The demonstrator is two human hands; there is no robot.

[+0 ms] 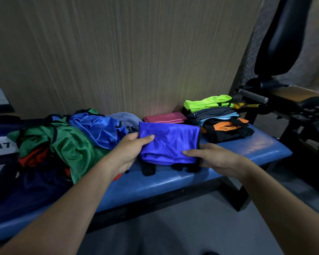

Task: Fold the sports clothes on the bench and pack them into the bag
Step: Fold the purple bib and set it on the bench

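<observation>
Slippage worries me: left hand [129, 151] and right hand [215, 159] pinch the satin blue garment [168, 142] by its edges; folds could spill at six o'clock onto the desk [173, 181]

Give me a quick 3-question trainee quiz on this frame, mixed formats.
1. True or false: both hands grip the folded shiny blue garment, the left hand at its left edge and the right hand at its lower right corner.
2. Which lies on top of the folded stack at the right end of the padded blue bench? A) neon green garment B) red garment C) white garment
3. Fill in: the folded pink garment lies ____ the garment being held, towards the wall.

Key: 1 true; 2 A, the neon green garment; 3 behind.
</observation>
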